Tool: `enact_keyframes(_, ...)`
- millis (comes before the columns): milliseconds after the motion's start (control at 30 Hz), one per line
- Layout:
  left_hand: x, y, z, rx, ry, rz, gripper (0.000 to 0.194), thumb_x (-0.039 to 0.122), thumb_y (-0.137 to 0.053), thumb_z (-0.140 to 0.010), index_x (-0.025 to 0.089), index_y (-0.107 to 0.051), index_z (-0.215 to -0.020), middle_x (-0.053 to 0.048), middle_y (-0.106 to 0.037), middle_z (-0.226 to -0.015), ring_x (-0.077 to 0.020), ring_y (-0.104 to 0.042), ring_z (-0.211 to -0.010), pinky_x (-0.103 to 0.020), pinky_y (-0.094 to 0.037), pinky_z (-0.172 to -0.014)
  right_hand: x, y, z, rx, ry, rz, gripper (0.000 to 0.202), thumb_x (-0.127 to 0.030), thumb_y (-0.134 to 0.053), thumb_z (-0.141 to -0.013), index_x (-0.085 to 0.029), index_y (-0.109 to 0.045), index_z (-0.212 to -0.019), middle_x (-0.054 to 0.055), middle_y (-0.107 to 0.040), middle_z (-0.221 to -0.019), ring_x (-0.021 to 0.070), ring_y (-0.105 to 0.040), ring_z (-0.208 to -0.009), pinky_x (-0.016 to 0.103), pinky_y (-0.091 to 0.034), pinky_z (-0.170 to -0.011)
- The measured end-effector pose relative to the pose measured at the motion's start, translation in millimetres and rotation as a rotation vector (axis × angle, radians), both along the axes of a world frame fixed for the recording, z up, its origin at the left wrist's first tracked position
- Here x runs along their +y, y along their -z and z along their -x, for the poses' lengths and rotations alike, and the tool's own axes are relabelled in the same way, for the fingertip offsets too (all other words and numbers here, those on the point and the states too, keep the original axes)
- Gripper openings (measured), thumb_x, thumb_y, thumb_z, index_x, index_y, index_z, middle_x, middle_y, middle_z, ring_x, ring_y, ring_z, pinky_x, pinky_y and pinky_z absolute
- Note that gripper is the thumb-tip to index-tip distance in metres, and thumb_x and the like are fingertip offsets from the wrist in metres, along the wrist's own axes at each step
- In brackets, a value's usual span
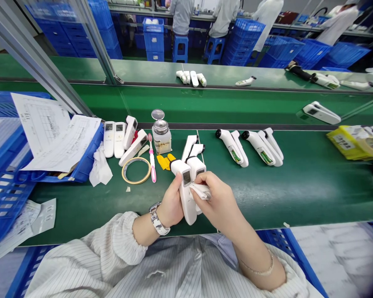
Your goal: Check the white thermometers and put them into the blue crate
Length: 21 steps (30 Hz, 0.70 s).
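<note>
My left hand is closed around a white infrared thermometer, its small grey screen facing up. Pinched in the fingers of my right hand is a folded white cloth, pressed close to that thermometer's side. A second thermometer lies right beside the held one, partly covered by my right hand; whether it is held too I cannot make out. Just beyond them are two more white thermometers. Yellow finger cots lie to the left, near a metal-topped pump bottle with its lid raised.
On the left are a tape roll, a pink-and-white toothbrush, several thermometers, crumpled tissue and a blue bin with papers. Thermometers with open battery bays lie right, before a yellow box. Co-workers stand beyond the green conveyor.
</note>
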State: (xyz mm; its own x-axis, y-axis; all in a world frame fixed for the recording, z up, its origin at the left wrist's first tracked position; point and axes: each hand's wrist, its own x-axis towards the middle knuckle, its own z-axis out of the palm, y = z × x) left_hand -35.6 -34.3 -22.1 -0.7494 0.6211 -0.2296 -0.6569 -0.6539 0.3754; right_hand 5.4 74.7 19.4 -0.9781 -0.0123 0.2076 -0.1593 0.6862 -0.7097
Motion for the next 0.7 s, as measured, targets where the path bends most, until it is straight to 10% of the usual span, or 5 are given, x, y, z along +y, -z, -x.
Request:
enact_keyframes(300, 0, -3.6, 1, 0.021, 0.05, -0.048, 0.048, 0.049, -0.043, -0.083, 0.013, -0.056, -0.113, -0.01, -0.063, -0.108, -0.0252, -0.053, -0.109, -0.037, -0.035, -0.098, -7, -0.1, 2, 0.117, -0.096, 0.046, 0.013, -0.01, -0.048, -0.081, -0.021, -0.045, -0.086, 0.003, -0.053, -0.086, 0.0172, -0.051, -0.079, 0.028, -0.04, -0.069)
enact_keyframes(500, -3, -6.3, 7, -0.055, 0.137, -0.001, 0.061, 0.057, -0.032, -0.083, 0.01, -0.056, -0.114, -0.014, -0.061, -0.112, -0.0267, -0.056, -0.102, -0.04, -0.039, -0.093, 23, -24.6, -14, -0.241, -0.541, 0.066, 0.019, -0.008, -0.053, -0.078, -0.023, -0.05, -0.09, -0.001, -0.058, -0.086, 0.0133, -0.055, -0.074, 0.023, -0.042, -0.065)
enact_keyframes(700, -6, -7.9, 10, -0.008, 0.109, -0.041, 0.061, 0.055, -0.034, -0.084, 0.01, -0.05, -0.12, -0.017, -0.058, -0.115, -0.0316, -0.052, -0.108, -0.045, -0.033, -0.098, 83, -13.7, -30, -0.079, 0.164, -0.078, 0.016, -0.027, -0.054, -0.082, -0.023, -0.053, -0.098, 0.004, -0.06, -0.098, 0.0193, -0.058, -0.081, 0.028, -0.046, -0.065)
